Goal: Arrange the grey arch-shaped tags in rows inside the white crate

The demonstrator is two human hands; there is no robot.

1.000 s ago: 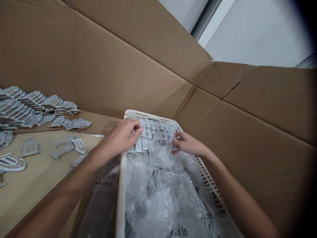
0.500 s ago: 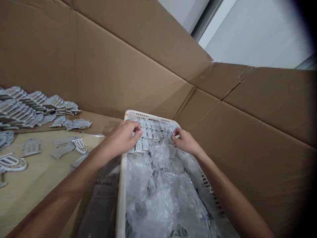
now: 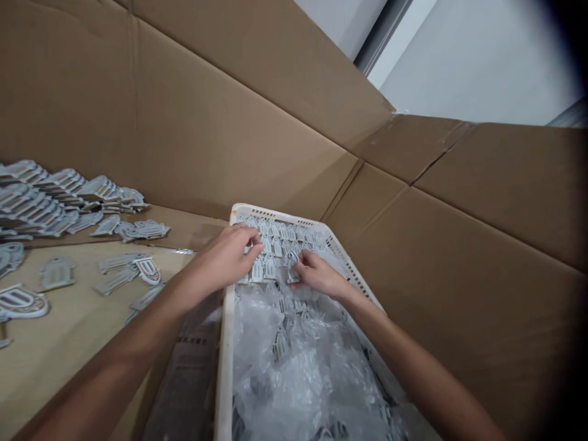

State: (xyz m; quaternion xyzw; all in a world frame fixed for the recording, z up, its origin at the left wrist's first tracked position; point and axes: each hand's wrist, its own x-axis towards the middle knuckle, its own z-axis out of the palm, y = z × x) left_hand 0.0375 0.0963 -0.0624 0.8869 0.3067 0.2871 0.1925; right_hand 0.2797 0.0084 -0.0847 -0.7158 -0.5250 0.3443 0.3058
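A white plastic basket (image 3: pixel 226 361) holds rows of small grey-white arched plates with slots. Clear plastic film (image 3: pixel 303 361) covers the nearer part of its contents. My right hand (image 3: pixel 321 275) pinches one arched plate (image 3: pixel 293 263) above the film, at the near end of the rows. Over the basket's left side, my left hand (image 3: pixel 232 254) has its fingers curled beside the neatly set plates (image 3: pixel 270 267). Whatever lies in its fingers, if anything, is hidden.
Stacks of similar plates (image 3: pixel 41 202) stand at the far left. Several loose plates (image 3: pixel 57 272) lie on the tan surface (image 3: pixel 68 361). Tall cardboard walls (image 3: pixel 229 128) rise behind and to the right of the basket.
My right hand has moved left and slightly nearer, carrying the arched plate toward the rows. The film there has shifted, baring more plates. My left hand stays nearly still.
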